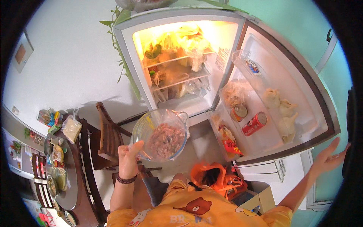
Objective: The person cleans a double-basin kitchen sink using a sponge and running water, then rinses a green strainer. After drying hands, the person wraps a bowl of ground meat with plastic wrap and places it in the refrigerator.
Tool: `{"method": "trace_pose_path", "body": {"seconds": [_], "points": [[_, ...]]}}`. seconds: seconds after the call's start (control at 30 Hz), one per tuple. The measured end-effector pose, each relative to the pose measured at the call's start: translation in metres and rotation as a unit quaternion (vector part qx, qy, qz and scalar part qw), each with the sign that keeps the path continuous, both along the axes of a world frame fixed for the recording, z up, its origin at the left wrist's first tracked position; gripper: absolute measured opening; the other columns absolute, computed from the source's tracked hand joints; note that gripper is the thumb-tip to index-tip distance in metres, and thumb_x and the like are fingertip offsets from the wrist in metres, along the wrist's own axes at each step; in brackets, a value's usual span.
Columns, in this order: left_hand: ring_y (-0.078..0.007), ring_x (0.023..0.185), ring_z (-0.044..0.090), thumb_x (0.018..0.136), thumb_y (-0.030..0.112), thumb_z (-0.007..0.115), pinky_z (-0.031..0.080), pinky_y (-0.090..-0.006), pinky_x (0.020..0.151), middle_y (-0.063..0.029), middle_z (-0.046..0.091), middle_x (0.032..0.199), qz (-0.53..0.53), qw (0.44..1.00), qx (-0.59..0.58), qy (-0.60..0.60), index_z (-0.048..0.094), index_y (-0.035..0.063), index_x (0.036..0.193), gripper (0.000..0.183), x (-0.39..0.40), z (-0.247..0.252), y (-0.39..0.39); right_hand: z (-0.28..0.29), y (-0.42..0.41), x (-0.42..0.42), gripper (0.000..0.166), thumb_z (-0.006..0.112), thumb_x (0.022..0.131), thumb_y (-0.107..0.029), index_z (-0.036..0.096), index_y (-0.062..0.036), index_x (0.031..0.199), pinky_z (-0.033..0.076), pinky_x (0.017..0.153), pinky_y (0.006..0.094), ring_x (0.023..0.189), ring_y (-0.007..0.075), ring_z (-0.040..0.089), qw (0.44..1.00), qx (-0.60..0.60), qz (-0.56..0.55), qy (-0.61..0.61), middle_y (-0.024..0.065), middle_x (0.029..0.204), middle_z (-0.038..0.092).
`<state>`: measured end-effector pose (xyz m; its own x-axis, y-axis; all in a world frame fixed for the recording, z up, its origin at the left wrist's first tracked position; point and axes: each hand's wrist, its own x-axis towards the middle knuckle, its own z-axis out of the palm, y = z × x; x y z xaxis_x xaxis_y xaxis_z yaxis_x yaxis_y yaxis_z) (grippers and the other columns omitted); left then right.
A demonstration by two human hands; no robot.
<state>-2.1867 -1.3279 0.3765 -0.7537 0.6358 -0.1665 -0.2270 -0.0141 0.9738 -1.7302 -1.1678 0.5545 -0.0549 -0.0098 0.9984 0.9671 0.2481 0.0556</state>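
My left hand point(130, 154) grips the side of a clear glass bowl point(139, 124) that holds ground meat point(167, 140) and is covered with clear film. The bowl is in front of the refrigerator point(122, 31), whose door point(309, 85) stands wide open. Bagged food fills much of the lit shelves point(181, 82). At the far right, my right hand point(331, 156) is beside the outer edge of the door, fingers apart and holding nothing visible. A red can point(255, 123), another can point(239, 112) and a red packet point(229, 142) sit in the door racks.
A wooden chair point(106, 136) is left of the refrigerator, beside a round table point(71, 181) with dishes and food. Below the door are an orange bag point(198, 173), a cardboard box point(262, 198) and a white drawer cabinet point(261, 170). A trailing plant point(114, 42) hangs along the refrigerator's left side.
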Motion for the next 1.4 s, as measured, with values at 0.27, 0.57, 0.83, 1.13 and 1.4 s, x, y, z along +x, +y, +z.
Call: {"method": "trace_pose_path", "body": {"seconds": [0.27, 0.57, 0.83, 1.13, 1.4], "points": [[-0.0053, 0.045, 0.043, 0.077, 0.015, 0.069, 0.028, -0.0201, 0.042, 0.0023, 0.053, 0.054, -0.044, 0.998, 0.022, -0.037, 0.056, 0.0045, 0.052, 0.029, -0.016, 0.007, -0.009, -0.124, -0.026, -0.187, 0.048, 0.048, 0.091, -0.031, 0.041, -0.0003, 0.128, 0.033, 0.098, 0.0386, 0.114, 0.0293, 0.046, 0.622, -0.604, 0.498, -0.012, 0.0154, 0.126, 0.048], [-0.0035, 0.047, 0.042, 0.081, 0.018, 0.068, 0.031, -0.0208, 0.042, 0.0039, 0.050, 0.052, -0.144, 0.988, 0.018, 0.051, 0.058, 0.0016, 0.053, 0.034, -0.061, 0.002, 0.021, -0.220, 0.014, -0.350, 0.058, 0.033, 0.094, -0.049, 0.040, -0.0042, 0.130, 0.041, 0.095, 0.0391, 0.110, 0.0217, 0.051, -0.089, -0.694, 0.574, 0.426, 0.0077, 0.127, 0.049], [-0.0029, 0.044, 0.036, 0.090, 0.024, 0.057, 0.028, -0.0226, 0.040, 0.0041, 0.041, 0.046, -0.095, 0.993, 0.071, 0.001, 0.045, 0.0031, 0.046, 0.050, -0.077, 0.005, 0.063, -0.214, 0.053, -0.378, 0.052, 0.033, 0.095, -0.044, 0.048, -0.0025, 0.122, 0.046, 0.088, 0.0340, 0.100, 0.0205, 0.056, -0.119, -0.647, 0.599, 0.457, 0.0097, 0.111, 0.058], [-0.0039, 0.057, 0.035, 0.094, 0.022, 0.045, 0.030, -0.0190, 0.051, 0.0038, 0.043, 0.067, -0.070, 0.980, 0.084, 0.166, 0.050, 0.0037, 0.077, 0.025, -0.071, 0.022, 0.129, -0.217, 0.089, -0.375, 0.041, 0.046, 0.093, -0.041, 0.054, -0.0067, 0.113, 0.049, 0.080, 0.0362, 0.086, 0.0203, 0.058, 0.022, -0.577, 0.597, 0.556, 0.0047, 0.100, 0.060], [-0.0051, 0.055, 0.037, 0.093, 0.024, 0.049, 0.031, -0.0229, 0.049, 0.0040, 0.042, 0.058, -0.137, 0.965, 0.090, 0.206, 0.050, -0.0004, 0.070, 0.034, -0.057, 0.022, 0.167, -0.241, 0.112, -0.354, 0.045, 0.052, 0.088, -0.040, 0.043, -0.0185, 0.127, 0.041, 0.096, 0.0381, 0.109, 0.0213, 0.050, -0.016, -0.508, 0.578, 0.639, 0.0068, 0.127, 0.045]]}}
